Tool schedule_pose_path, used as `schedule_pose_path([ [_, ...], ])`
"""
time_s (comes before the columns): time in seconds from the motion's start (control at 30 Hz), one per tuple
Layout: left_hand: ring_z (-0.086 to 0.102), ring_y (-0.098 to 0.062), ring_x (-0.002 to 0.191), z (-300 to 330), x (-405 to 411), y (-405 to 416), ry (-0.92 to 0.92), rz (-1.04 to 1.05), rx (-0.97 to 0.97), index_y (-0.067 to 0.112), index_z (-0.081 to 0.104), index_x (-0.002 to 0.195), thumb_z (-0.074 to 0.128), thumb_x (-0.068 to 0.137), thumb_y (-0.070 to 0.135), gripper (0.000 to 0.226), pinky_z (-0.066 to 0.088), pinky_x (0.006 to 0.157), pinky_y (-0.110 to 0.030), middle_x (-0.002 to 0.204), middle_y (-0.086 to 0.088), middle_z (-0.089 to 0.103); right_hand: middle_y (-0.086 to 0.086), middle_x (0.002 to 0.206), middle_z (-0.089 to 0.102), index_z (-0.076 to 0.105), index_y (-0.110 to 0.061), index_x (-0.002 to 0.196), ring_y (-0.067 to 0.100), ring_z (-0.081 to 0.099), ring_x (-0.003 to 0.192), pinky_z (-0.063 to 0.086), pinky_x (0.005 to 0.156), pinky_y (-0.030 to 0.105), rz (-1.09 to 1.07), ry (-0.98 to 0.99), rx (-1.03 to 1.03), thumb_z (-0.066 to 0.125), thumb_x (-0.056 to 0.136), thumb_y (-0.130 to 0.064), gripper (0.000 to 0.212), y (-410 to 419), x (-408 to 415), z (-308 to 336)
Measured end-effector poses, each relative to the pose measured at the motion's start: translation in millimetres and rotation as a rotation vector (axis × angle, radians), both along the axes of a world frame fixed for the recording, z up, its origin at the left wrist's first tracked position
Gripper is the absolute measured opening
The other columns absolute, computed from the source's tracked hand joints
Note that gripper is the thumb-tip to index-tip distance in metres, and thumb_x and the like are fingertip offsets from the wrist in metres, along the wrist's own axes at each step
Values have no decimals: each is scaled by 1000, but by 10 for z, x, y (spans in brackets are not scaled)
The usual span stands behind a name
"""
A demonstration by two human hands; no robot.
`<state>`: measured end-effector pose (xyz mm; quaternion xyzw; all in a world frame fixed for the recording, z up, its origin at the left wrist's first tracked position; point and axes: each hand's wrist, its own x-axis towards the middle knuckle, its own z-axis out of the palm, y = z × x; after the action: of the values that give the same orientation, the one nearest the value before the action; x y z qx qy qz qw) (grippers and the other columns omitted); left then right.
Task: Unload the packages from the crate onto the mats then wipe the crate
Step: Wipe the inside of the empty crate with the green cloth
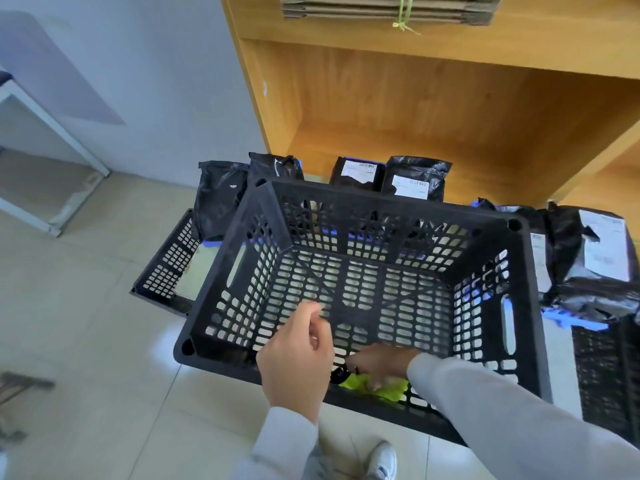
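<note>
A: What's nearest?
B: A white shoe (382, 460) on the pale tiled floor (86, 341), then two grey sleeves. The left hand (298, 358) hangs above the near rim of the black perforated plastic crate (346, 209), fingers loosely curled, holding nothing

A: And the other one?
B: The right hand (379, 363) reaches down inside the crate at its near wall, pressing on a crumpled lime-green cloth (384, 388). Whether its fingers curl round the cloth, I cannot tell; they lie on top of it

A: How does the crate sit?
B: Tilted, open side toward the person, its near rim low. The slotted bottom inside shows bare apart from the hand and cloth

A: What bounds it?
B: To the left, open floor runs out to a white metal frame (52, 133) by the wall. Another black slotted piece (166, 268) lies flat just beside the crate's left rim. To the right, black plastic packages with white labels (588, 254) lie on a blue mat (571, 318), close to the right rim

A: Farther back?
B: More black packages (412, 178) stand in a row behind the far rim, at the foot of a wooden shelf unit (415, 98), with bundled flat cardboard (388, 8) on top
</note>
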<state>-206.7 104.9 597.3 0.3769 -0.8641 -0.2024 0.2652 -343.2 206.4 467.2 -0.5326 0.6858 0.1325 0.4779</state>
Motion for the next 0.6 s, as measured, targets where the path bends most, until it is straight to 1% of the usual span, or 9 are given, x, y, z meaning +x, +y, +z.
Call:
schedule_pose_path([
  [0.1,53,-12,46,-7,-9,-1,9,-6,-14,26,72,90,54,90,21,18,40,41,-24,55,12,58,12,132,55,50,-18,136,36,57,114,51,87,40,-8,-8,1,70,88,-14,52,-15,-6,-41],
  [0.17,51,-12,44,-15,-5,1,9,-11,-25,25,72,89,57,90,18,16,40,39,-26,54,11,56,12,134,55,52,-14,137,35,56,118,50,88,39,-6,-26,12,72,89,-14,51,-31,-26,-6],
  [0.23,48,-11,44,-8,2,4,0,-13,-22,24,72,89,59,90,17,15,39,38,-27,52,11,53,10,134,57,53,-10,137,33,56,119,48,88,37,-7,-57,26,72,91,-14,50,-42,-59,112],
  [0.3,45,-10,43,12,-6,14,-13,-15,-13,25,71,92,59,92,17,15,35,39,-24,51,11,49,10,132,59,56,-9,135,31,57,117,49,89,36,-19,-77,24,73,91,-14,48,-22,-87,257],
  [0.4,37,-10,42,49,-18,46,-38,2,-2,25,68,98,60,95,13,15,24,43,-20,47,11,41,6,133,61,57,-11,135,29,59,118,51,96,39,-50,-83,3,75,89,-16,49,67,-125,510],
  [0.43,36,-11,42,44,-18,46,-49,10,-1,26,68,99,62,94,14,14,23,44,-20,47,12,40,4,134,60,57,-13,134,28,59,117,52,98,42,-65,-87,3,75,89,-16,49,92,-134,583],
  [0.5,36,-12,42,57,-20,49,-60,4,2,25,67,100,64,93,14,14,25,45,-21,47,11,42,3,135,59,55,-16,136,28,59,118,52,99,46,-104,-99,-25,74,89,-17,51,173,-146,753],
  [0.6,40,-13,43,76,0,57,-79,-61,-15,24,66,100,65,93,12,14,28,44,-23,50,10,48,6,135,58,53,-17,139,28,57,116,51,97,42,-109,-69,-103,71,91,-18,51,312,-136,944],
])
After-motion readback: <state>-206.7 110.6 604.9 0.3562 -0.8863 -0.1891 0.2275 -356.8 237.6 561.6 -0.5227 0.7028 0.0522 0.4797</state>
